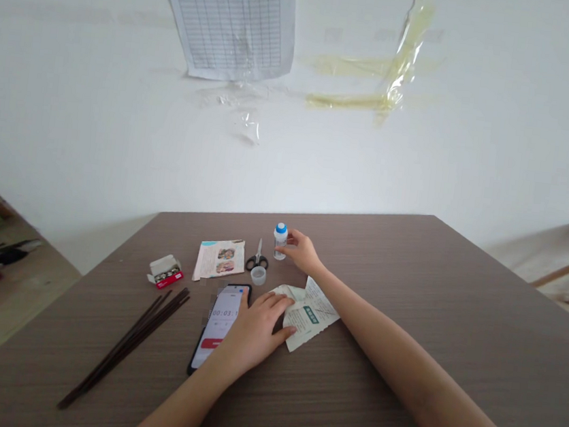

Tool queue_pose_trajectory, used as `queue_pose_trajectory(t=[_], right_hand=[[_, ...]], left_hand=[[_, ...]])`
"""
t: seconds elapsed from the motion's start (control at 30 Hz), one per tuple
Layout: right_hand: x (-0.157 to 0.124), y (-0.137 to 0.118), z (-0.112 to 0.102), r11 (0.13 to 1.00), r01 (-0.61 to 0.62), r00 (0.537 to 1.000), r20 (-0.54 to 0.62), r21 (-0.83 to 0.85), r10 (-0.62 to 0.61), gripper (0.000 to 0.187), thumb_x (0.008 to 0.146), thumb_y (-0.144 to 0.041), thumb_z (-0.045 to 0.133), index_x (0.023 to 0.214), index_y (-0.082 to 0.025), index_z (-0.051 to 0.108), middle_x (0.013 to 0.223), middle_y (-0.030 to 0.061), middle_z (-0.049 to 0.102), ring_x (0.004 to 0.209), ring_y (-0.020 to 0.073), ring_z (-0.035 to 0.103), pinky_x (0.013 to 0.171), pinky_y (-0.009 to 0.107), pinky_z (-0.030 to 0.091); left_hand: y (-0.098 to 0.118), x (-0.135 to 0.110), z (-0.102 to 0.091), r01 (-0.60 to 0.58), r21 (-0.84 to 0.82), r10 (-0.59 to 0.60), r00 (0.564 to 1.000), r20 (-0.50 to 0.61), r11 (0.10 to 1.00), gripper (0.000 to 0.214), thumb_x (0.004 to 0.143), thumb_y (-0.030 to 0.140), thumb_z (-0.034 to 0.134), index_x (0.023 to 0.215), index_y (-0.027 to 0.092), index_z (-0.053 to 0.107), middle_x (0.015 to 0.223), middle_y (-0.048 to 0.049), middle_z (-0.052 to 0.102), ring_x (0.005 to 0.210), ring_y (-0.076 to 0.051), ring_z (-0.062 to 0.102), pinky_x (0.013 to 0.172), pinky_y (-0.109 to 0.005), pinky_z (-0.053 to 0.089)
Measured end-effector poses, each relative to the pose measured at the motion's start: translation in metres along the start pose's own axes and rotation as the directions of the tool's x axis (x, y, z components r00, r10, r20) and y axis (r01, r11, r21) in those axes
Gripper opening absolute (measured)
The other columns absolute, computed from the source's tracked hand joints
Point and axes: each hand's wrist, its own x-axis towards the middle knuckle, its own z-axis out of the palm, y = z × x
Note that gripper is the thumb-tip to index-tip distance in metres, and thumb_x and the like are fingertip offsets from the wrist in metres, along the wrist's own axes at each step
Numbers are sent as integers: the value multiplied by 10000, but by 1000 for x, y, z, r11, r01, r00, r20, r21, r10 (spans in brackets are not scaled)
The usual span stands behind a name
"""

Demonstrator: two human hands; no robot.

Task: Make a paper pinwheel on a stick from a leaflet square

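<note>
My right hand point(301, 251) reaches to the far side of the table, its thumb and fingers around a small white bottle with a blue cap point(280, 239), which stands upright. My left hand point(262, 319) lies with fingers and thumb apart at the left edge of a folded piece of printed paper point(311, 319), touching it. My right forearm passes over the paper's right corner. Beside my left hand lies a phone point(217, 329) with a timer on its screen, partly covered by my hand and wrist.
Black-handled scissors point(257, 260), a small clear cup or cap point(258, 275) and a folded printed sheet point(220, 259) lie left of the bottle. Further left are an open red-and-white box point(165, 271) of small items and several thin dark sticks point(125, 349). A white wall point(340, 172) borders the table.
</note>
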Motion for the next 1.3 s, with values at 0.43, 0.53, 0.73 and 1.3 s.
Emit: queue_pose_trajectory(t=[0.43, 0.53, 0.73, 1.3], right_hand=[[-51, 6, -90, 983, 84, 996, -44, 164, -77, 488, 823, -378, 1098, 1274, -285, 936, 1242, 100, 980, 1243, 409, 921, 1177, 609, 746], [-69, 14, -104, 966, 85, 996, -59, 245, -73, 747, 799, -485, 1122, 1477, -298, 871, 1281, 101, 955, 1175, 372, 913, 1106, 574, 760], [-94, 19, -111, 947, 112, 993, -54, 301, -100, 880, 909, -712, 1066, 1563, -373, 584, 1196, 43, 861, 1042, 305, 860, 955, 481, 726], [-108, 5, -114, 973, 86, 990, 94, 215, -108, 656, 924, -894, 1027, 1036, -299, 776, 1001, 29, 825, 905, 260, 769, 829, 406, 651]], left_hand=[[10, 2, 4, 27, 16, -27, 999, 18, 1000, 501, 1251, 282, 768, 1750, 303, 813, 1866, -178, 784, 1816, -471, 661, 1573, -950, 264], [12, 2, 6, 38, 30, -38, 999, 0, 999, 492, 1253, 288, 774, 1742, 316, 823, 1850, -171, 797, 1803, -471, 672, 1574, -939, 278], [9, 3, 13, 40, 41, -39, 999, -21, 998, 484, 1258, 340, 771, 1739, 341, 830, 1836, -156, 809, 1789, -452, 677, 1585, -889, 308], [9, 6, 13, 32, 32, -32, 999, -1, 999, 485, 1258, 305, 752, 1736, 328, 833, 1844, -160, 801, 1783, -465, 671, 1574, -946, 266]])
